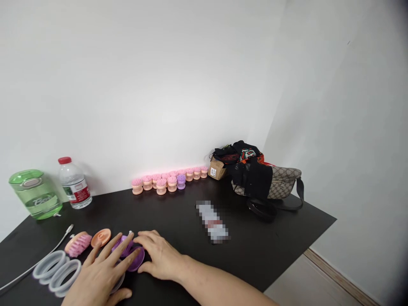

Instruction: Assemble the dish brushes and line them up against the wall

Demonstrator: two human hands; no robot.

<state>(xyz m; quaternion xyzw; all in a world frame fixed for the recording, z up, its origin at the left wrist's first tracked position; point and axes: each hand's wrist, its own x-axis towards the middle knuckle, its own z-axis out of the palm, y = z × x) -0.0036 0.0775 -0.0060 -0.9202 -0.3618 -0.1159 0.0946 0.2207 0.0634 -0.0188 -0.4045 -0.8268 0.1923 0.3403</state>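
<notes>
Right, from my distant seat I count two purple pieces on the black table (172,216): one upper purple piece (128,248) and one round purple dish (137,262). The left hand (98,272) spreads across both, fingers apart; the right hand (164,257) curves in at the dish's edge, thumb and fingers parted (whether it grips, I can't tell). Leftward: one pink-bristled brush (79,245), one orange disc (101,238), two clusters of clear rings (56,285). Behind: one purple brush (181,182) among pink brushes (161,187) too overlapped to count surely, one green jug (38,199), one bottle (76,187).
</notes>
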